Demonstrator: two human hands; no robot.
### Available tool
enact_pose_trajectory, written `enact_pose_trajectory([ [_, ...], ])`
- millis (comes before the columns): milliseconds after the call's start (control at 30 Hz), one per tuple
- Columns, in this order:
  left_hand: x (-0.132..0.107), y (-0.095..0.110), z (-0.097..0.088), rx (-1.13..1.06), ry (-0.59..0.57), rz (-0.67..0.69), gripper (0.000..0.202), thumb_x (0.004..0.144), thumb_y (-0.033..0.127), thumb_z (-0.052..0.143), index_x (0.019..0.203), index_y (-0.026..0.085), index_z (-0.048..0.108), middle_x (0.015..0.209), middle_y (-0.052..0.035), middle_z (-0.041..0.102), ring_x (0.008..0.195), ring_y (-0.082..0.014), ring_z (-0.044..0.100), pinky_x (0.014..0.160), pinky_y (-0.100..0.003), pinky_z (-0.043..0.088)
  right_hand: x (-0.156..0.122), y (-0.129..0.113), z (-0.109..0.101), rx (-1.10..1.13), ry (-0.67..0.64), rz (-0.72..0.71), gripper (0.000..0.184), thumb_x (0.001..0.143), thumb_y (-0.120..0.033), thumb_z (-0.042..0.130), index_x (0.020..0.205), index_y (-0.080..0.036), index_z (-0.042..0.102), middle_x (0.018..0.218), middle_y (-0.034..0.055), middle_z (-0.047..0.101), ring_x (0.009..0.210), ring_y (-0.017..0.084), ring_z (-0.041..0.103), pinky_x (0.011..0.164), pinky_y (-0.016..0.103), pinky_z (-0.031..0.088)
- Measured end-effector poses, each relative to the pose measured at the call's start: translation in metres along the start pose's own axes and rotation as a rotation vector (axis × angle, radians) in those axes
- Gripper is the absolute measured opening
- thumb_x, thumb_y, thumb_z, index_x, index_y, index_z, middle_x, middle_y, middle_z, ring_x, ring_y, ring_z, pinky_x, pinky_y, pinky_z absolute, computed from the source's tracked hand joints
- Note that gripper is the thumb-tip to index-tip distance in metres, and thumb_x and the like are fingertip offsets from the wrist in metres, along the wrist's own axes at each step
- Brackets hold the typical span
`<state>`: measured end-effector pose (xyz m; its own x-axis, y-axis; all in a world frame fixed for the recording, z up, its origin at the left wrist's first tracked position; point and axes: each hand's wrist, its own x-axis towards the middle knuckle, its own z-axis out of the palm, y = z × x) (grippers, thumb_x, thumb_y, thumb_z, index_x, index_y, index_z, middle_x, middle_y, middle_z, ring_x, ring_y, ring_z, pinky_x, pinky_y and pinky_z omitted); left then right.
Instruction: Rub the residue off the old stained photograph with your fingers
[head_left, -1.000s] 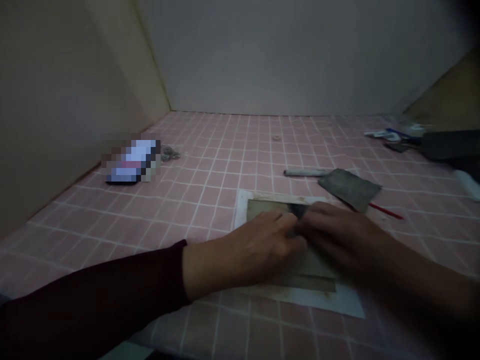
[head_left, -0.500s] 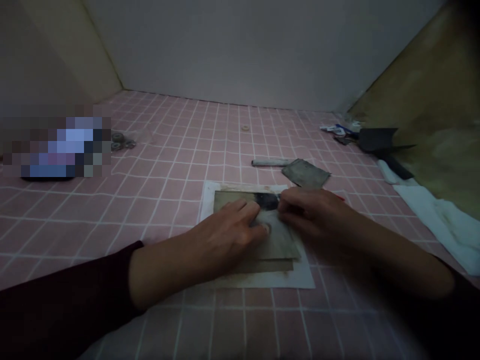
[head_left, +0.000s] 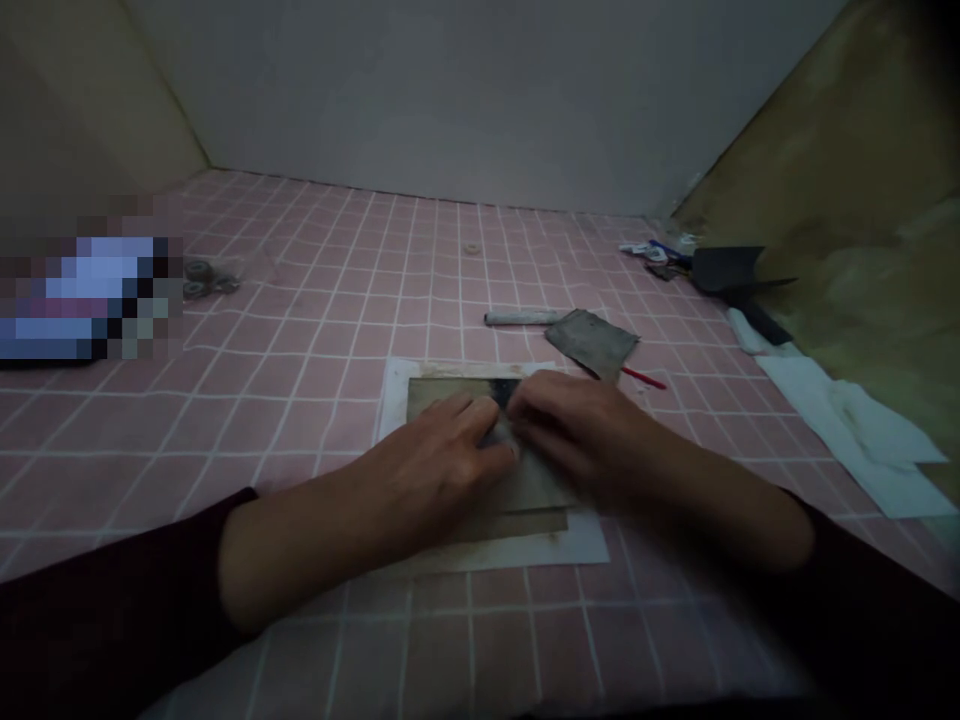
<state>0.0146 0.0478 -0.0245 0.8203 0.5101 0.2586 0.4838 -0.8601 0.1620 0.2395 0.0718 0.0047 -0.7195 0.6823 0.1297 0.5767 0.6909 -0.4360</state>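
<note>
Surface: pink mat (head_left: 300, 440) with a white grid, set against a pale grey wall (head_left: 450, 90). Left hand (head_left: 439, 455) and right hand (head_left: 574, 425): both half-curled, fingertips meeting on a stained tan sheet (head_left: 450, 395); whether either grips it, cannot tell. Sheet: dark-patched along its far edge, lying on white paper (head_left: 585, 545). Just beyond: worn grey square (head_left: 592, 342), metal rod (head_left: 521, 318), red stick (head_left: 645, 378).

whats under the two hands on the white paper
The left hand and right hand rest on a tan sheet lying on the white paper, with a dark patch showing beyond them. The sheet beneath the palms is covered.
</note>
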Motion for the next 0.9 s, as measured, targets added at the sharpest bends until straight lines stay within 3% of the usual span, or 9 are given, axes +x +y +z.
enact_pose_trajectory([
  [200, -0.0001, -0.0009, 0.0012, 0.002, 0.007, 0.011, 0.019, 0.098, 0.013, 0.045, 0.100, 0.017, 0.063, 0.092, -0.0046, 0.048, 0.080, -0.0177, 0.044, 0.073, -0.033, 0.040, -0.0021, 0.0021, -0.0045, -0.031, 0.019, 0.033, 0.016, 0.089, -0.009, 0.054, 0.075, -0.018, 0.053, 0.074, 0.0002, 0.056, 0.070, 0.014, 0.052, 0.065, 0.027, 0.036],
  [400, 0.0007, -0.0004, -0.0002, -0.006, 0.012, -0.003, 0.022, 0.099, 0.015, 0.042, 0.088, 0.016, 0.062, 0.087, -0.0045, 0.049, 0.077, -0.0182, 0.044, 0.070, -0.033, 0.039, -0.0011, 0.0001, -0.0010, 0.010, -0.005, -0.027, 0.013, 0.093, -0.012, 0.051, 0.083, -0.017, 0.058, 0.085, 0.0044, 0.060, 0.079, 0.016, 0.054, 0.072, 0.029, 0.039],
  [567, 0.0006, -0.0006, 0.0005, -0.018, 0.014, 0.000, 0.018, 0.098, 0.013, 0.046, 0.096, 0.016, 0.063, 0.093, -0.0050, 0.051, 0.079, -0.0174, 0.045, 0.070, -0.032, 0.039, -0.0037, 0.0051, -0.0037, -0.028, -0.010, 0.051, 0.013, 0.090, -0.010, 0.054, 0.080, -0.018, 0.058, 0.079, 0.0019, 0.060, 0.075, 0.015, 0.055, 0.069, 0.027, 0.038],
  [700, 0.0001, -0.0004, 0.0019, -0.003, 0.047, 0.000, 0.019, 0.098, 0.014, 0.045, 0.087, 0.016, 0.061, 0.086, -0.0041, 0.048, 0.077, -0.0176, 0.043, 0.069, -0.032, 0.038, -0.0007, 0.0014, 0.0001, 0.034, 0.021, 0.003, 0.009, 0.090, -0.011, 0.053, 0.084, -0.017, 0.054, 0.082, 0.0015, 0.059, 0.075, 0.014, 0.052, 0.069, 0.027, 0.038],
  [900, -0.0024, -0.0005, 0.0003, 0.004, 0.010, -0.017, 0.016, 0.097, 0.014, 0.047, 0.097, 0.016, 0.062, 0.091, -0.0055, 0.053, 0.076, -0.0175, 0.045, 0.066, -0.032, 0.038, -0.0047, 0.0018, -0.0077, -0.008, -0.010, 0.069, 0.015, 0.087, -0.008, 0.059, 0.075, -0.017, 0.055, 0.073, -0.0010, 0.057, 0.070, 0.013, 0.052, 0.065, 0.026, 0.036],
])
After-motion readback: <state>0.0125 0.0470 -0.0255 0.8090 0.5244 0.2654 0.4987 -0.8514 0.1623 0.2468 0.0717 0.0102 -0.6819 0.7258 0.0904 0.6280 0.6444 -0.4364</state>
